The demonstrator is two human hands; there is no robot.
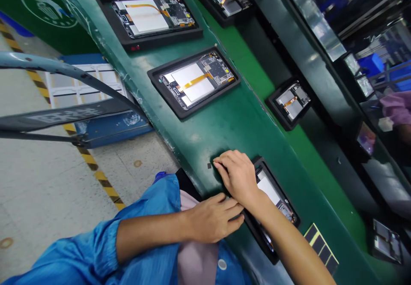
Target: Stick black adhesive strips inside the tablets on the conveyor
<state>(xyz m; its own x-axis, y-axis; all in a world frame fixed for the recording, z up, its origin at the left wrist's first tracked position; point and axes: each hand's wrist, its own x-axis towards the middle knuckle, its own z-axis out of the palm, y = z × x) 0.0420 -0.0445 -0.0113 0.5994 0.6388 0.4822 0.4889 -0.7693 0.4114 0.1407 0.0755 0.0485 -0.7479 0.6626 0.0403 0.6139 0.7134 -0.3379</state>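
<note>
Nearest to us, a blue sleeve (96, 246) and bare forearm lead to the left hand (213, 216). It lies flat with fingers straight, its grip released, on the near-left edge of the black tray (258, 238). Just beyond, the right hand (237, 175) curls its fingers down on the tray's far-left corner; whether this grip pinches anything we cannot tell. Right of both hands the opened device (268, 189) sits in that tray at the near edge of the green bench (224, 122). Its white panel and board are bare, so we judge work on it under way, with no cover fitted.

Around it, left to right:
- a grey metal frame (64, 68)
- a far tray (104, 4) and a middle tray (154, 77), each likewise loaded and uncovered
- a small dark piece (209, 165) just left of the right fingertips
- dark squares (321, 244)

We see nothing blocking the hands, though the right forearm hides part of the device.
</note>
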